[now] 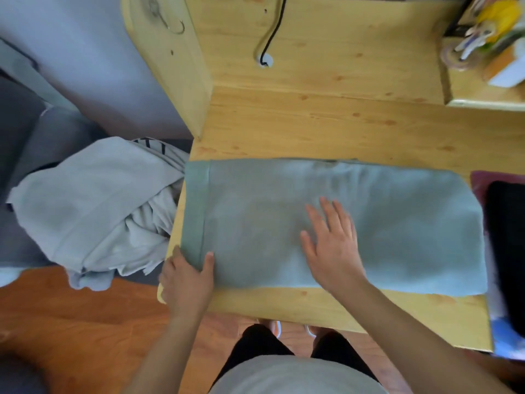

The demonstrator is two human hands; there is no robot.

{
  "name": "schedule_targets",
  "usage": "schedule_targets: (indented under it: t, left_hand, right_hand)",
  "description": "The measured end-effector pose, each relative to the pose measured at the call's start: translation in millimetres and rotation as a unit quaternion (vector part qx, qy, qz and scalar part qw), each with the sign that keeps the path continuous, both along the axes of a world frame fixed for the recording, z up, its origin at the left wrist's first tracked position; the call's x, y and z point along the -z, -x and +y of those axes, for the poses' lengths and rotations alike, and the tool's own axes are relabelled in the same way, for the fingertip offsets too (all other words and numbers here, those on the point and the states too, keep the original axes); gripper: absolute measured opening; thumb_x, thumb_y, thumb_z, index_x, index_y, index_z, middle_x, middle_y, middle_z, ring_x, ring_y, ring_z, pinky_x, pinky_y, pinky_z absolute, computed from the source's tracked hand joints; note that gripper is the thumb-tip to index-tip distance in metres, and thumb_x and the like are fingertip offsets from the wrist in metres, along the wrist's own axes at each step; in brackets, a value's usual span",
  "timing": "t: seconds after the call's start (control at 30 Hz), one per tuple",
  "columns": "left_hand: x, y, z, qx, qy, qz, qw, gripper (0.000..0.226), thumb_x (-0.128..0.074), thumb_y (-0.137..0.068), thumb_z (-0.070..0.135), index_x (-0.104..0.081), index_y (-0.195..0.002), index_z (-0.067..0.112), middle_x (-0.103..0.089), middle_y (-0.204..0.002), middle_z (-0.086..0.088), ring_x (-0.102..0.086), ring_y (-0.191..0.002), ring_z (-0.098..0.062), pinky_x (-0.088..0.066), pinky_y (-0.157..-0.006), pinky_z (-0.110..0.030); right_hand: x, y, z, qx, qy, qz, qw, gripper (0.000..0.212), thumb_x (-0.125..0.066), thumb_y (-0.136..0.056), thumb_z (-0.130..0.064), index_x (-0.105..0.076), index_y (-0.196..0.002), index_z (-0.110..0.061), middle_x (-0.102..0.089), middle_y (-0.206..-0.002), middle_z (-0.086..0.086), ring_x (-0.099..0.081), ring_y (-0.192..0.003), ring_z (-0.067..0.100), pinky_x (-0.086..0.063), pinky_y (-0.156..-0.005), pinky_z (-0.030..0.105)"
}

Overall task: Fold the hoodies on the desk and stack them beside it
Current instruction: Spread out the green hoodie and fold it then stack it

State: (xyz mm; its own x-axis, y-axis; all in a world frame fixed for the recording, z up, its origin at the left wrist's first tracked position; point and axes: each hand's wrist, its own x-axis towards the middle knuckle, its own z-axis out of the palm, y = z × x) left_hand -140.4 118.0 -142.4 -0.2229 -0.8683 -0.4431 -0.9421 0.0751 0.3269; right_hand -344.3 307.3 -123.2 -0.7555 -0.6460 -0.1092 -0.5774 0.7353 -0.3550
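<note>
Left hand (pixel 186 275) pinches hoodie (pixel 326 223) hem—right hand (pixel 331 243) flat, open; sleeves hidden.

No readable text, label, brand, number or sign anywhere. Black strokes on the white cloth (pixel 159 147) at left centre of the frame, too partial to read as letters. Clutter (pixel 488 27) at upper right too blurred to yield any print.
</note>
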Motion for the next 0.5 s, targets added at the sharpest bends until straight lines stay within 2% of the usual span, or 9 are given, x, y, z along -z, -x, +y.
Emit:
schedule_targets:
  t: [0.07,0.1,0.13,0.17,0.23,0.33,0.4,0.43,0.5]
  left_hand:
    - [-5,-2,-12,-0.068,-0.083,0.050,0.993,0.079,-0.065,-0.090,0.057,-0.045,-0.144,0.003,-0.059,-0.132,-0.019,-0.055,-0.120,-0.038,-0.048,-0.097,-0.049]
    - [-11,1,-17,-0.122,-0.145,0.087,0.978,0.068,-0.068,-0.089,0.054,-0.055,-0.133,0.003,-0.066,-0.115,-0.014,-0.061,-0.101,-0.033,-0.051,-0.082,-0.042]
    - [-20,5,-22,-0.182,-0.231,0.123,0.948,0.054,-0.071,-0.089,0.050,-0.063,-0.120,0.007,-0.067,-0.099,-0.008,-0.059,-0.084,-0.027,-0.046,-0.069,-0.035]
    - [-27,8,-27,-0.227,-0.322,0.139,0.909,0.042,-0.074,-0.088,0.047,-0.067,-0.110,0.012,-0.065,-0.089,-0.005,-0.055,-0.076,-0.023,-0.039,-0.064,-0.032]
    - [-37,8,-34,-0.248,-0.440,0.167,0.847,0.030,-0.078,-0.086,0.041,-0.070,-0.105,0.019,-0.071,-0.088,-0.001,-0.056,-0.078,-0.018,-0.038,-0.066,-0.030]
    - [-37,8,-39,-0.228,-0.440,0.267,0.827,0.030,-0.072,-0.091,0.022,-0.069,-0.120,0.016,-0.077,-0.111,-0.005,-0.072,-0.088,-0.018,-0.054,-0.066,-0.028]
    - [-37,6,-37,-0.256,-0.462,0.327,0.784,0.033,-0.067,-0.092,0.011,-0.067,-0.125,0.010,-0.075,-0.116,-0.009,-0.075,-0.090,-0.019,-0.059,-0.062,-0.029]
    - [-37,6,-34,-0.275,-0.474,0.346,0.761,0.033,-0.066,-0.093,0.010,-0.066,-0.126,0.008,-0.075,-0.117,-0.010,-0.075,-0.092,-0.020,-0.061,-0.064,-0.031]
    - [-35,5,-30,-0.315,-0.485,0.383,0.721,0.029,-0.061,-0.098,0.018,-0.067,-0.124,0.010,-0.075,-0.118,-0.008,-0.075,-0.095,-0.020,-0.060,-0.074,-0.034]
  right_hand:
    - [9,-24,11,0.006,-0.082,-0.066,0.994,0.069,-0.012,-0.100,-0.056,-0.024,-0.159,-0.024,-0.012,-0.168,0.005,-0.002,-0.155,0.027,-0.007,-0.126,0.046]
    - [16,-30,15,0.010,-0.111,-0.079,0.991,0.074,-0.002,-0.097,-0.059,-0.018,-0.161,-0.025,-0.008,-0.169,0.003,0.000,-0.156,0.026,-0.004,-0.127,0.044]
    - [24,-33,18,0.010,-0.125,-0.076,0.989,0.077,0.004,-0.096,-0.060,-0.015,-0.161,-0.024,-0.006,-0.170,0.003,0.000,-0.156,0.025,-0.004,-0.127,0.043]
    - [28,-33,18,0.013,-0.132,-0.073,0.989,0.076,0.004,-0.096,-0.058,-0.015,-0.162,-0.024,-0.007,-0.170,0.003,0.000,-0.156,0.024,-0.004,-0.127,0.042]
    - [24,-30,12,0.048,-0.113,-0.095,0.988,0.070,-0.010,-0.099,-0.055,-0.019,-0.161,-0.024,-0.008,-0.170,0.001,-0.001,-0.156,0.023,-0.004,-0.127,0.040]
    - [-5,-31,0,0.131,0.044,-0.166,0.976,0.059,-0.043,-0.103,-0.038,-0.026,-0.158,-0.025,-0.011,-0.168,-0.006,-0.003,-0.154,0.011,-0.010,-0.125,0.032]
    - [-28,-42,-11,0.156,0.208,-0.201,0.945,0.053,-0.047,-0.104,-0.028,-0.031,-0.155,-0.031,-0.016,-0.166,-0.015,-0.010,-0.151,-0.001,-0.014,-0.120,0.022]
    - [-32,-49,-15,0.157,0.275,-0.232,0.920,0.051,-0.046,-0.104,-0.029,-0.032,-0.153,-0.036,-0.020,-0.164,-0.016,-0.014,-0.150,-0.003,-0.017,-0.119,0.021]
    - [-18,-62,-18,0.176,0.318,-0.296,0.884,0.049,-0.045,-0.101,-0.041,-0.032,-0.147,-0.050,-0.025,-0.162,-0.019,-0.021,-0.150,-0.001,-0.020,-0.122,0.028]
